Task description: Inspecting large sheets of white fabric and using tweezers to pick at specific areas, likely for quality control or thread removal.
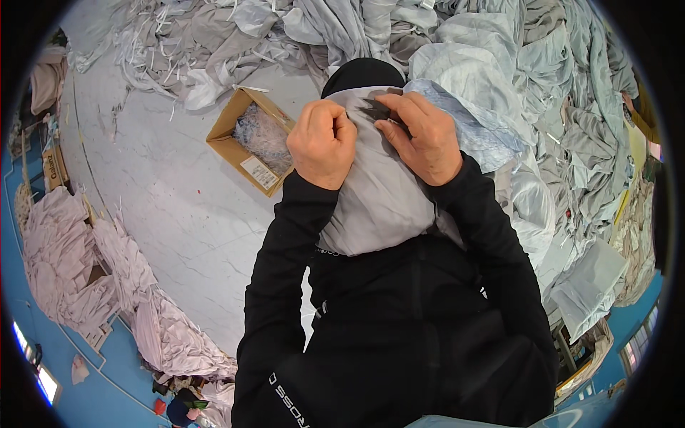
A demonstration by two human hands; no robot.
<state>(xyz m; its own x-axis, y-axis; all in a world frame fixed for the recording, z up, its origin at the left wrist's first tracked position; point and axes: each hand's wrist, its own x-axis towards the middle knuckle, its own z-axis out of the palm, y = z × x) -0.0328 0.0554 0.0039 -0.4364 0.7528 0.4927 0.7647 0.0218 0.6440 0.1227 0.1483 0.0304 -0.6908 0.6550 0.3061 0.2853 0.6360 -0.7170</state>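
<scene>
**Holding grey cloth up in front of my body, both hands near its top edge**

Grey cloth (pixel 385 203) sat centre, between and below my hands; its upper edge lay by a black rounded shape (pixel 362 77), its curved lower edge against my black top (pixel 407 299). Room to move: widest on the left, where the white marbled surface (pixel 164 192) ran from my left sleeve (pixel 278 271) out toward the pale pinkish cloth piles (pixel 68 257) along the rim. Nearest obstacle that side: an open cardboard box (pixel 232 150), tilted in view, crumpled clear plastic (pixel 260 135) inside, its right side just beside my left hand (pixel 325 143). Far side was closed off by a long grey fabric heap (pixel 285 28). Right side tight too: bluish cloth (pixel 481 132) right behind my right hand (pixel 424 139), more pale fabric (pixel 492 68) beyond.

Pose: both elbows bent, forearms up from the lower edge, wrists angled inward, hands well apart from each other but level. Left was curled into a fist, thumb against the bent forefinger, pinching the cloth's left edge. Right had thumb and fingers drawn together at a small dark item (pixel 372 109) over the cloth; couldn't tell what it was. Right sleeve (pixel 492 221) slanted down and outward.
</scene>
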